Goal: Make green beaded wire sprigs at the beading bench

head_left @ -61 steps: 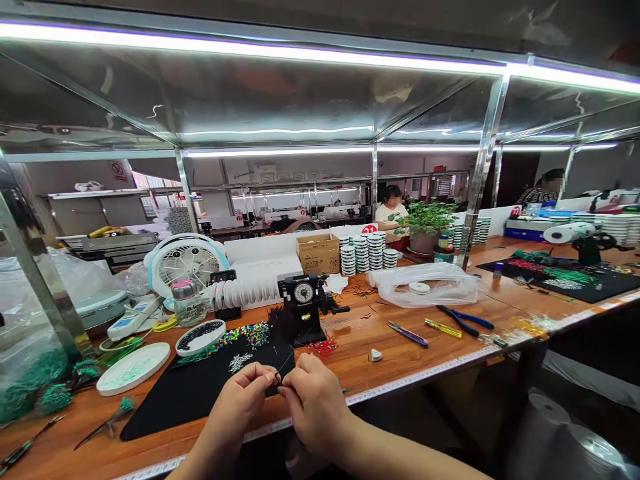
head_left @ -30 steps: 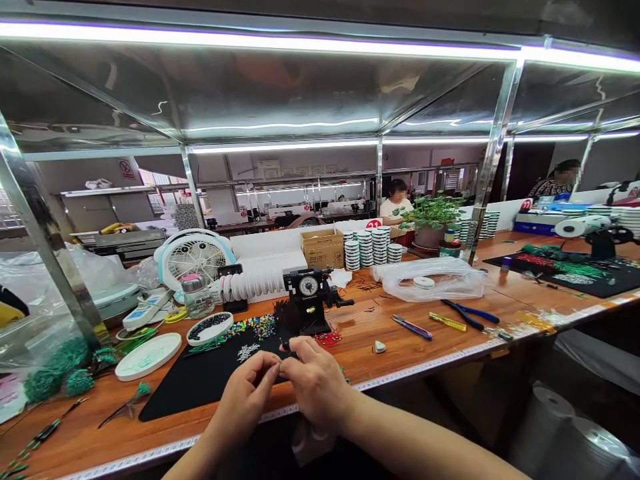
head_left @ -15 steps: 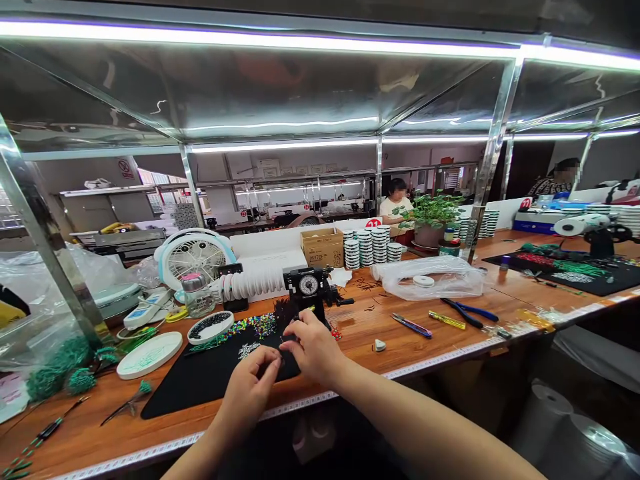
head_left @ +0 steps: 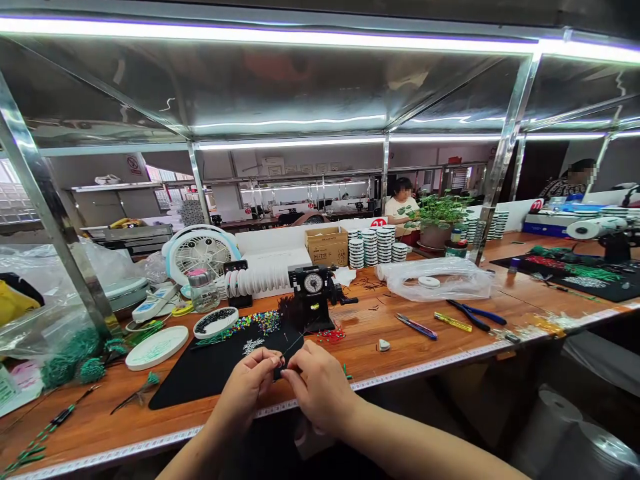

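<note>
Over the front edge of the black mat (head_left: 195, 377), my left hand (head_left: 255, 383) is closed, its thumb and forefinger pinching something small and dark. My right hand (head_left: 317, 383) is closed just beside it, fingertips almost touching the left ones. A thin dark line (head_left: 295, 345) rises between the hands; which fingers hold it is too small to tell. Behind them stands a black winding device with a dial (head_left: 313, 283) and a row of white spools (head_left: 257, 281). Colourful beads (head_left: 260, 321) and silvery pieces (head_left: 253, 345) lie on the mat, red beads (head_left: 331, 335) right of it.
A white dish (head_left: 157, 348) and a dish of black beads (head_left: 216, 323) stand left. Rightwards lie tweezers (head_left: 417, 327), a yellow tool (head_left: 453, 322), blue pliers (head_left: 475, 313) and a plastic bag (head_left: 465, 280). A metal post (head_left: 505, 160) rises behind. Two people sit farther back.
My right hand has moved down and nearer to my left hand, uncovering the winding device's base and red beads. The thin dark line now shows above the hands. The view has shifted slightly.
</note>
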A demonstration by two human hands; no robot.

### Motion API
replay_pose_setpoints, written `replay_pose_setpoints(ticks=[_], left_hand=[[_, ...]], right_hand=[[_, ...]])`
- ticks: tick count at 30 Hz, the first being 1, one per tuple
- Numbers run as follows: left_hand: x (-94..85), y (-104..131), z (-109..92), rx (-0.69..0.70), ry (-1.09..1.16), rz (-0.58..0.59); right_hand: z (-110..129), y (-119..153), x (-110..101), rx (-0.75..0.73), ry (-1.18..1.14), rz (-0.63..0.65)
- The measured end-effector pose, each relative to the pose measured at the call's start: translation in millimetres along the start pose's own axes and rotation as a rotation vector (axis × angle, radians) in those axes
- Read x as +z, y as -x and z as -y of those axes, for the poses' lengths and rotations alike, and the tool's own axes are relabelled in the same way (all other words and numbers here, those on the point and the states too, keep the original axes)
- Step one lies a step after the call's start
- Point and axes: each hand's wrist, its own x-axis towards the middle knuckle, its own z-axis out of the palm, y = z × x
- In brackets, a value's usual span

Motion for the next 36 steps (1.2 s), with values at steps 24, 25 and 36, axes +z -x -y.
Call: replay_pose_setpoints(ticks=[24,25,36], left_hand=[[-10.2,-5.5,4.7,0.944,-1.167,0.135],[-9.3,-6.3,3.9,0.923,-1.117,0.142],[5.9,1.8,-5.4,-0.083,0.140,0.027]], right_hand=[[-20.0,-72.4,-1.2,0.051,-0.159,0.255],[-19.7,-72.1,-2.3,0.058,-0.159,0.250],[-1.5,-8.5,-5.4,0.183,-0.207,0.022]])
